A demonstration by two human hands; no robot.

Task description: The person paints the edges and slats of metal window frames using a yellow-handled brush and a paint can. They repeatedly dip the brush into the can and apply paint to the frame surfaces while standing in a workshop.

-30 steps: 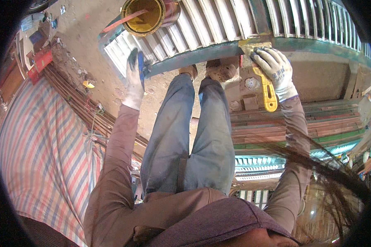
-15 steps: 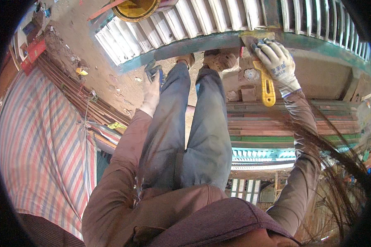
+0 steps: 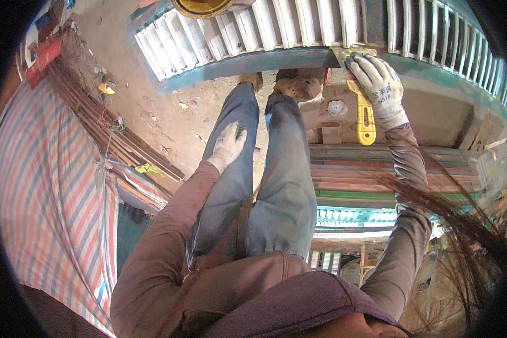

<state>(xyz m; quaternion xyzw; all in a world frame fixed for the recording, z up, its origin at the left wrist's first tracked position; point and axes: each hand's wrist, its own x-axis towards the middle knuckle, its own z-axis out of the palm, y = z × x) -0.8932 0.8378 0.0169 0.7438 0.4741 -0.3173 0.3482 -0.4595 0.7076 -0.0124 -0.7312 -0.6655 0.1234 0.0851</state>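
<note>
My right hand (image 3: 376,84), in a pale work glove, is closed on a putty knife with a yellow slotted handle (image 3: 366,119). The wide blade is partly hidden by the fingers and meets the green frame edge (image 3: 248,63) of a louvered shutter with white slats (image 3: 270,25). Bare, brownish wood shows around the blade. My left hand (image 3: 230,145), gloved as well, rests over my left trouser leg (image 3: 239,112) near the knee. Its fingers seem loosely stretched, with the tips partly hidden, and no object shows in it.
At the top, a round container with a yellowish inside (image 3: 203,7) stands by the shutter. A striped tarpaulin (image 3: 56,197) covers a pile on the left, beside long brown strips (image 3: 96,107). More painted boards (image 3: 355,169) lie at right behind my legs. Small debris dots the dirt floor.
My left hand has moved back and right, from beside my left leg onto it. The putty knife stays at almost the same spot on the frame; the view has shifted slightly.
</note>
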